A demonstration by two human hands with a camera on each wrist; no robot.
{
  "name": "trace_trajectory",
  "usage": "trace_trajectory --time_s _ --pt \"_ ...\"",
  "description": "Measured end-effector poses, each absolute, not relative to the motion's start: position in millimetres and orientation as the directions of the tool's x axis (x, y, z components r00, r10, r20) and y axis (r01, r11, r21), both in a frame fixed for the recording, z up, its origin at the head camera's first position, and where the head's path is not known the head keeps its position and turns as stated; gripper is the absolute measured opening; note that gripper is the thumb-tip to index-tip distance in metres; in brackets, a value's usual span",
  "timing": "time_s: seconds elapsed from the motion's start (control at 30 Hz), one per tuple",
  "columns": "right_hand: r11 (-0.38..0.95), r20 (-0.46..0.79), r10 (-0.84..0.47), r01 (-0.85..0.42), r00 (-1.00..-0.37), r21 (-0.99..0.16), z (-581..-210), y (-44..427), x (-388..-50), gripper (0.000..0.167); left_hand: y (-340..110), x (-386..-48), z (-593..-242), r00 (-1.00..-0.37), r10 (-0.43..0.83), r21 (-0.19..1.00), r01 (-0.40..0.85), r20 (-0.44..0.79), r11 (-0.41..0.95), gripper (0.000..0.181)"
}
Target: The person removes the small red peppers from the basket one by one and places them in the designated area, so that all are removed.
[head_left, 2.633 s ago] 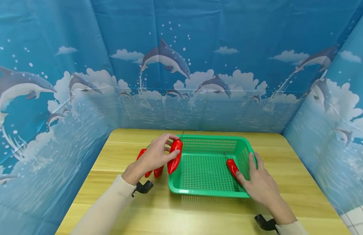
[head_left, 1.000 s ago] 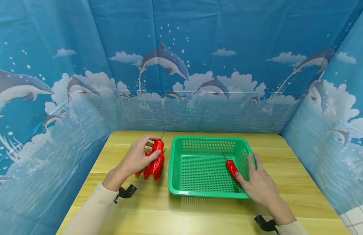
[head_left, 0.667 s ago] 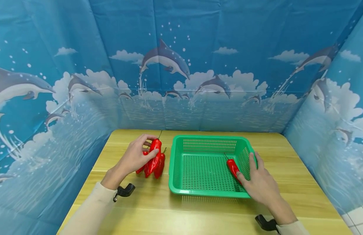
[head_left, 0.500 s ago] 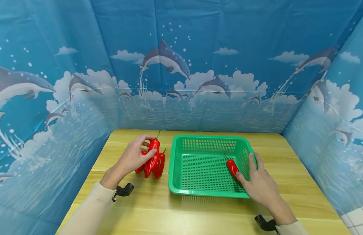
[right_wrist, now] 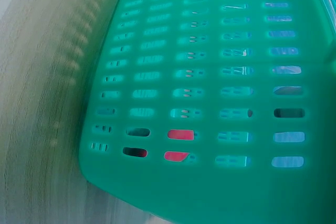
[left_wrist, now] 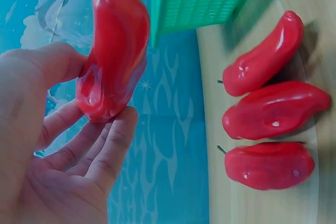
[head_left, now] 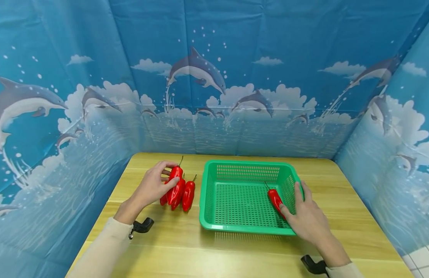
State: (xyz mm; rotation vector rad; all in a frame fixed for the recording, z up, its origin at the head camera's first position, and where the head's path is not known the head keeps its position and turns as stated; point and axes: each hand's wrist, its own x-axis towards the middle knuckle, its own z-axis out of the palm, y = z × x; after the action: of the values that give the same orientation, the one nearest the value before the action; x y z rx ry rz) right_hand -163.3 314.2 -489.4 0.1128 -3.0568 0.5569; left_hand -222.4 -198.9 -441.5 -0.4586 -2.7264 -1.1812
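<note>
My left hand pinches a red chili pepper between thumb and fingers, its stem pointing up. In the left wrist view, that held chili pepper is clear of the table. Three more red chili peppers lie side by side beneath and beside it, the rightmost chili pepper fully visible. My right hand grips the right rim of a green plastic basket, thumb inside. One red chili pepper lies in the basket by that thumb, its lower end hidden. The right wrist view shows the slotted basket wall and no fingers.
The basket stands on a wooden table, to the right of the loose peppers. A blue dolphin-print curtain hangs behind the table and on both sides. White floor tiles show at the lower right.
My left hand has carried its chili pepper leftward from the basket's left rim to above the other peppers, uncovering the rightmost one. My right hand stays on the basket.
</note>
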Motion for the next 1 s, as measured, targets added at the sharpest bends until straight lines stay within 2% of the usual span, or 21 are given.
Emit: trace_trajectory --time_s 1.0 --pt "0.935 0.053 -0.065 -0.079 -0.996 -0.345 -490.7 314.9 -162.6 0.108 -230.9 -233.8 -467.1 -0.968 0.137 0.707 0.246 0.209 0.663 0.05"
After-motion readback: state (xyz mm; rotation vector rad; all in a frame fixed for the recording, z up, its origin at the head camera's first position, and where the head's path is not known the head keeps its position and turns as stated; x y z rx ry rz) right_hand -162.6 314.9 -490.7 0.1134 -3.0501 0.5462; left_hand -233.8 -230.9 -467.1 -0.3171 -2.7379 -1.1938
